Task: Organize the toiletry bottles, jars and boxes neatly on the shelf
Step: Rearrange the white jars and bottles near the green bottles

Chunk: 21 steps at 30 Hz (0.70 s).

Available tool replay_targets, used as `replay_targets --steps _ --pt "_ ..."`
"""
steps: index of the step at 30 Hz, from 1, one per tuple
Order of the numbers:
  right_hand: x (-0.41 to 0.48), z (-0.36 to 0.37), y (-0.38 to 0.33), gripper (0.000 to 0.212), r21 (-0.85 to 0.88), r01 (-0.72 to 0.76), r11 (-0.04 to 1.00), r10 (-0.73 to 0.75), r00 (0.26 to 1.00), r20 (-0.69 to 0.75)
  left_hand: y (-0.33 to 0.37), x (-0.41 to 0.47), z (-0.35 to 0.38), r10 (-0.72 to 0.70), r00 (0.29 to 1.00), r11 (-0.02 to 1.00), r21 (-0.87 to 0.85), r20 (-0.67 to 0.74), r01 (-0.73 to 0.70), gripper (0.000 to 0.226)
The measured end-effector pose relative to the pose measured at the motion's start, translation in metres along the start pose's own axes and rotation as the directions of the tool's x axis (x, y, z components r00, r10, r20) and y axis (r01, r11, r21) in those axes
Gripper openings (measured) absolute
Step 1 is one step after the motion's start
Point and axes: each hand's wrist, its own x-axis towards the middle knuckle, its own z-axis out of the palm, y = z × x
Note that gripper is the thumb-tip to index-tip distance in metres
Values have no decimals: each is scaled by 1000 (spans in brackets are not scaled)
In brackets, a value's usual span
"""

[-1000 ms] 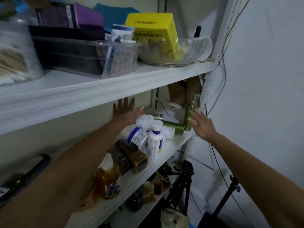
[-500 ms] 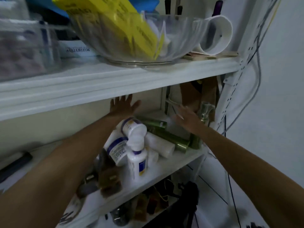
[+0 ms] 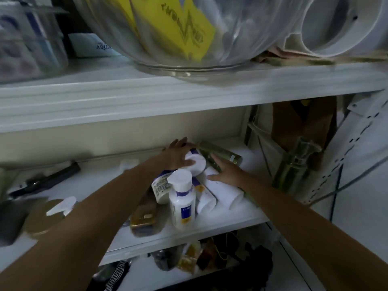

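Both your arms reach forward and down into the middle shelf [image 3: 231, 215], forearms converging on the cluster of toiletries at its centre.

Your left hand [image 3: 176, 156] is palm down at the back of the pile. Its fingers and thumb curve over a white-capped bottle [image 3: 196, 162] that lies on its side with the cap facing you. The hold looks like a loose wrap around the body, though blur hides how tight it is.

Your right hand [image 3: 226, 173] lies flat just beside it, fingers straight and spread, holding nothing. The palm rests on a white tube [image 3: 222, 192] lying on its side. The fingertips reach the green bottle [image 3: 220, 153], which lies tipped over behind the tube.

Directly below your two hands, an upright white bottle [image 3: 182, 202] with a blue label stands at the front of the pile. A labelled bottle [image 3: 160, 186] lies on its side against it on the left. A brown bottle [image 3: 144, 215] lies under your left forearm, near the shelf's front edge.

Well to the right of your right hand, a green pump bottle [image 3: 294, 171] stands upright by the shelf post.

On the shelf above, a glass bowl [image 3: 241, 38] holds a yellow box [image 3: 178, 28].
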Motion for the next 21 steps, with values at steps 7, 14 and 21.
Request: replay_targets --steps 7,14,21 --pt "2 15 -2 104 -40 102 994 -101 995 16 -16 -4 4 36 998 988 -146 -42 -42 61" --pt "21 19 -5 97 -422 -115 899 148 988 45 -14 -9 4 -32 999 981 -191 -18 28 60" --pt "14 13 -21 91 -689 -4 725 255 931 262 -13 -15 11 -92 996 976 -200 -20 86 62"
